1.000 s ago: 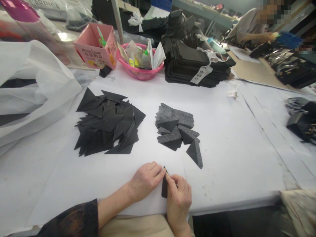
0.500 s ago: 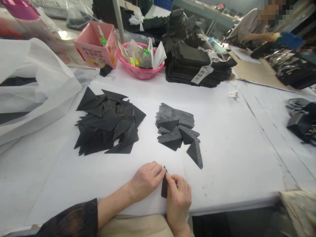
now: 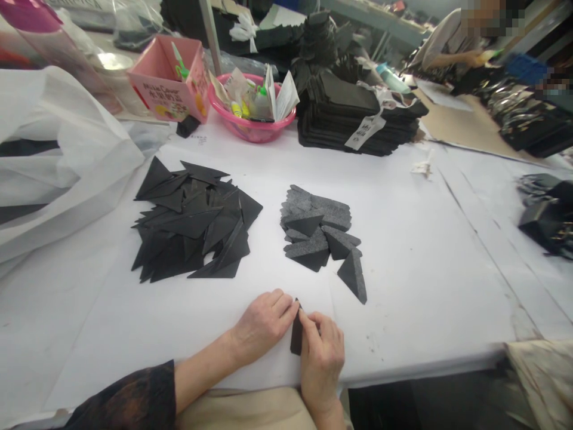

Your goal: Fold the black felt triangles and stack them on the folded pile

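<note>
The piece (image 3: 296, 339) and left pile (image 3: 190, 222) are black, the right pile (image 3: 329, 210) flecked grey and black.

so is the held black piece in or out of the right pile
Out: left hand and right hand touch the piece, white table separating it from the pile.
</note>
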{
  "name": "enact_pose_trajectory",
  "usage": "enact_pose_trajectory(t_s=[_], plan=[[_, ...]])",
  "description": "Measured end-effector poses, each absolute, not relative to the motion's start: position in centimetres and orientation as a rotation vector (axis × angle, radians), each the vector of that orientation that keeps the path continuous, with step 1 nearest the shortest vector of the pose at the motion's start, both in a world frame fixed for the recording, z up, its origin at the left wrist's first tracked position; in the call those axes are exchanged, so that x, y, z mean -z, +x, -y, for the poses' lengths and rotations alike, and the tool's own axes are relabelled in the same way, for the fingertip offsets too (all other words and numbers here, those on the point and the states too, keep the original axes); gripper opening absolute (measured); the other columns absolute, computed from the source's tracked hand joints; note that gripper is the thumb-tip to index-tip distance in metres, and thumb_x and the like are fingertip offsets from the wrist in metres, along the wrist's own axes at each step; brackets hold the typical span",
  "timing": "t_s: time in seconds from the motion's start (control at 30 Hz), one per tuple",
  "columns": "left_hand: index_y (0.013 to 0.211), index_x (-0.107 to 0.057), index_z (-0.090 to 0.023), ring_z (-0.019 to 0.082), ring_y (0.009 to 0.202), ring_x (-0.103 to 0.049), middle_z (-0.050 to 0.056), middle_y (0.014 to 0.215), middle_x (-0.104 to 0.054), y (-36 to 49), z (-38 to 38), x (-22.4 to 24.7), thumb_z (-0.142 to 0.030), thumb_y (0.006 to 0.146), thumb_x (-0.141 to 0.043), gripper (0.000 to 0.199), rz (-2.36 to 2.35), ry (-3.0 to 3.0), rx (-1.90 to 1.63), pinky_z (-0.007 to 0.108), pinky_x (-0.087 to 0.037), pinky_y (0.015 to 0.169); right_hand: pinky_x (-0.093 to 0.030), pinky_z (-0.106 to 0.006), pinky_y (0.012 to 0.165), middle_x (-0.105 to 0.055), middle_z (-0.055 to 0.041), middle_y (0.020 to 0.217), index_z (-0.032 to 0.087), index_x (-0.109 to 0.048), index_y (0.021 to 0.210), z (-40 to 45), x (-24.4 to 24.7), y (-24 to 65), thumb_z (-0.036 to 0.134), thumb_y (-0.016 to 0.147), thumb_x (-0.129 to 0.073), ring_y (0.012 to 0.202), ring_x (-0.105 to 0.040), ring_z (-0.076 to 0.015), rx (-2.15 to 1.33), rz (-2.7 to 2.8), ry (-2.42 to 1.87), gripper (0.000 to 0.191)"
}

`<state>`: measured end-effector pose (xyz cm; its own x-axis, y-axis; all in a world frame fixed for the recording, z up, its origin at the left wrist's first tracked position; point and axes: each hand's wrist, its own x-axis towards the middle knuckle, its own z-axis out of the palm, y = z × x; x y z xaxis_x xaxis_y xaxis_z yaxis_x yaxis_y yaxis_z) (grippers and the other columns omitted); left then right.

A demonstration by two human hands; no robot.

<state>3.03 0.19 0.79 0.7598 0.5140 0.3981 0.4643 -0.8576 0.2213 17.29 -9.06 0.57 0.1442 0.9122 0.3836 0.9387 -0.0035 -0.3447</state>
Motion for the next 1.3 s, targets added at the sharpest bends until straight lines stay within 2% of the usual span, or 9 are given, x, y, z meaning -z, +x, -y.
enact_pose_trajectory(t_s=[0.13, 0.2, 0.33, 0.6, 0.9, 1.3], plan=[[0.112, -0.06, -0.006, 0.026, 0.106, -0.056, 0.015, 0.113, -0.061, 2.4, -1.4, -0.5, -0.01, 0.101, -0.041, 0.022, -0.648, 2.881, -0.691, 0.039, -0.052, 0.082, -0.041, -0.03, 0.079, -0.06, -0.0041, 0.091, 0.022, -0.069, 0.109, 8.2, -0.5, 17.0, 0.015, 0.098, -0.052, 0.083, -0.056, -0.0144, 0.031, 1.769, -1.931, 0.022], [0.113, -0.06, -0.006, 0.025, 0.111, -0.055, 0.015, 0.116, -0.062, 2.2, -1.9, -0.2, -0.011, 0.102, -0.04, 0.024, -0.529, 2.876, -0.714, 0.039, -0.051, 0.089, -0.041, -0.03, 0.079, -0.061, -0.0045, 0.091, 0.021, -0.069, 0.108, 8.0, -0.4, 16.9, 0.015, 0.098, -0.051, 0.084, -0.056, -0.0147, 0.031, 1.759, -1.932, 0.022], [0.112, -0.061, -0.005, 0.023, 0.106, -0.059, 0.014, 0.111, -0.065, 2.2, -2.1, -0.1, -0.01, 0.101, -0.042, 0.022, -0.511, 2.892, -0.717, 0.037, -0.051, 0.088, -0.042, -0.03, 0.079, -0.062, -0.0046, 0.092, 0.022, -0.069, 0.109, 8.0, -0.6, 17.0, 0.016, 0.098, -0.051, 0.084, -0.056, -0.015, 0.024, 1.743, -1.926, 0.022], [0.119, -0.06, -0.006, 0.024, 0.112, -0.056, 0.012, 0.122, -0.062, 2.0, -1.4, -0.3, -0.009, 0.101, -0.039, 0.028, -0.556, 2.942, -0.602, 0.038, -0.049, 0.093, -0.045, -0.029, 0.078, -0.063, -0.0044, 0.093, 0.021, -0.07, 0.105, 9.5, -1.3, 17.5, 0.017, 0.098, -0.052, 0.084, -0.056, -0.0146, -0.018, 1.685, -1.901, 0.019], [0.122, -0.059, -0.006, 0.025, 0.114, -0.056, 0.013, 0.124, -0.062, 1.9, -1.1, -0.3, -0.008, 0.1, -0.041, 0.028, -0.569, 2.971, -0.612, 0.039, -0.047, 0.094, -0.051, -0.027, 0.079, -0.058, -0.0056, 0.096, 0.021, -0.064, 0.124, 10.8, -0.4, 18.0, 0.012, 0.097, -0.05, 0.091, -0.056, -0.015, -0.182, 1.665, -1.825, 0.031], [0.126, -0.058, -0.009, 0.028, 0.118, -0.055, 0.012, 0.13, -0.059, 1.5, -1.0, -0.1, -0.011, 0.102, -0.034, 0.034, -0.562, 2.944, -0.556, 0.043, -0.047, 0.095, -0.054, -0.028, 0.076, -0.06, -0.0057, 0.094, 0.021, -0.062, 0.126, 10.8, -0.5, 17.8, 0.011, 0.096, -0.052, 0.085, -0.059, -0.0153, -0.049, 1.701, -1.858, 0.034]])
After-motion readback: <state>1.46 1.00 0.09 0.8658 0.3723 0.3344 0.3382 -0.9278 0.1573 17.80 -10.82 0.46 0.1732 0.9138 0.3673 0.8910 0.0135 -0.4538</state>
